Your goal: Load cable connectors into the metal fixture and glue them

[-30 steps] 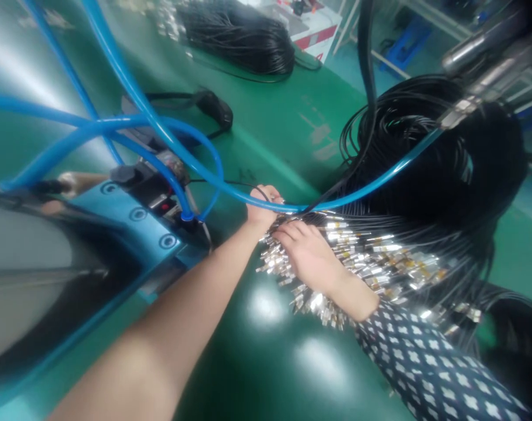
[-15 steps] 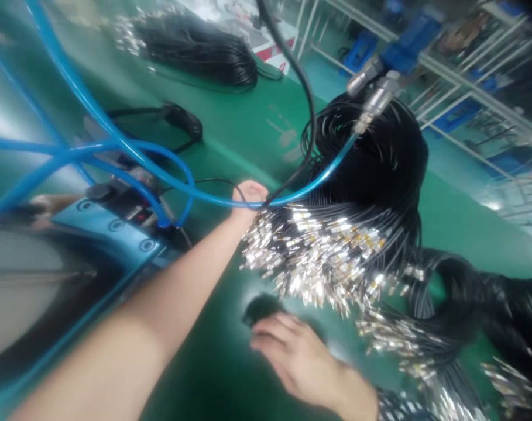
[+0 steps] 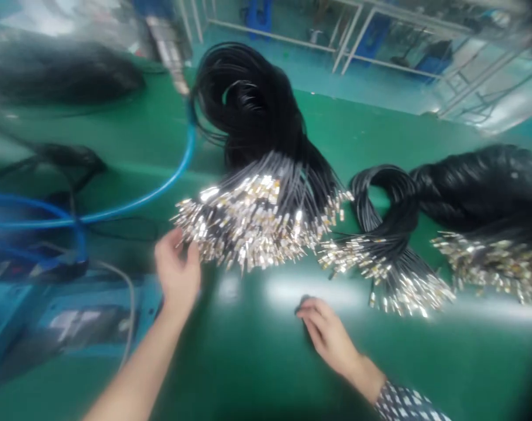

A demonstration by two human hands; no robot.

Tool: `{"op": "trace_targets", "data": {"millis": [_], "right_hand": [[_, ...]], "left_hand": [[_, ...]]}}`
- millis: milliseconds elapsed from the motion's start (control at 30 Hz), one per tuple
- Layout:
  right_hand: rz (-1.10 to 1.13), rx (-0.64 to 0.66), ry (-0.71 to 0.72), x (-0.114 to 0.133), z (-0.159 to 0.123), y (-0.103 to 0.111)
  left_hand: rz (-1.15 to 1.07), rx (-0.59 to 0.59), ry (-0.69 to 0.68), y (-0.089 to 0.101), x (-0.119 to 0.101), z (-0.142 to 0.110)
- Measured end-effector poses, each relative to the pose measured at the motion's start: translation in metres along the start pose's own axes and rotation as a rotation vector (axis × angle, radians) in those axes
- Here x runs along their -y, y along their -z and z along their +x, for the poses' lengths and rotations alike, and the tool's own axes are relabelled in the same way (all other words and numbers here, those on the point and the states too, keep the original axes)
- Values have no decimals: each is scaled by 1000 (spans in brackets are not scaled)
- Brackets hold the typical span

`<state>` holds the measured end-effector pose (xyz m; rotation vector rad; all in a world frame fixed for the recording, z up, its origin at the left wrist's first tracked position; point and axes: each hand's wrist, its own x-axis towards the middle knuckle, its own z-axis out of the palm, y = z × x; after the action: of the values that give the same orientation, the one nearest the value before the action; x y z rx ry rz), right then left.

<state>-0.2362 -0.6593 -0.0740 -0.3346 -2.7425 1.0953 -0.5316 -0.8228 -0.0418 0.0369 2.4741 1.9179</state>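
Since the earlier frames, the view has swung so that the big cable bundle (image 3: 257, 134) sits nearer the middle, and the right hand (image 3: 329, 336) has come away from its metal ends (image 3: 261, 225).

Taking the view as a clock, the bundle's black coil lies toward 12 o'clock on the green table (image 3: 257, 362), its ends fanned out around the centre. The left hand (image 3: 178, 263) is at 8 o'clock, right beside the left edge of those ends, its fingers curled and the thumb narrowly apart; whether it grips anything, I cannot tell. At 5 o'clock the right hand is low over the table, fingers bunched narrow, below the ends and apart from them; whether something small is pinched there is unclear.

A smaller bundle (image 3: 386, 225) lies at 3 o'clock, with another dark bundle (image 3: 489, 187) beyond it. A blue hose (image 3: 160, 190) curves from 9 o'clock up to a metal fitting (image 3: 171, 55) near 11. Pale racks (image 3: 349, 38) stand at 1 o'clock.
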Motion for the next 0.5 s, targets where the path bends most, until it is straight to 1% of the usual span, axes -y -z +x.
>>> {"op": "trace_targets", "data": {"millis": [33, 67, 100, 133, 167, 200, 233, 267, 333, 400, 433, 500], "right_hand": [[3, -25, -15, -5, -3, 1], [10, -46, -25, -8, -6, 1], [19, -63, -29, -12, -9, 0], [29, -78, -28, -14, -11, -2], [40, -91, -25, -15, -12, -3], [50, -105, -22, -16, -12, -5], [59, -118, -20, -16, -12, -6], [68, -132, -21, -16, -12, -6], [85, -154, -25, -16, -10, -6], [102, -163, -26, -16, -9, -4], [110, -162, -25, -17, -9, -4], [127, -156, -21, -18, -9, -3]], "left_hand": [[66, 61, -114, -1, -5, -22], [219, 197, -395, -6, -12, -42], [320, 355, -668, -17, -22, -59], [393, 525, -900, -33, -34, -71], [461, 677, -1087, -53, -48, -78], [551, 822, -1204, -77, -63, -81], [652, 931, -1271, -103, -80, -79], [693, 987, -1301, -130, -98, -74], [773, 1026, -1330, -183, -131, -59], [1044, 1141, -1286, -230, -154, -43], [1123, 1199, -1258, -251, -161, -37], [1275, 1275, -1125, -287, -163, -27]]}}
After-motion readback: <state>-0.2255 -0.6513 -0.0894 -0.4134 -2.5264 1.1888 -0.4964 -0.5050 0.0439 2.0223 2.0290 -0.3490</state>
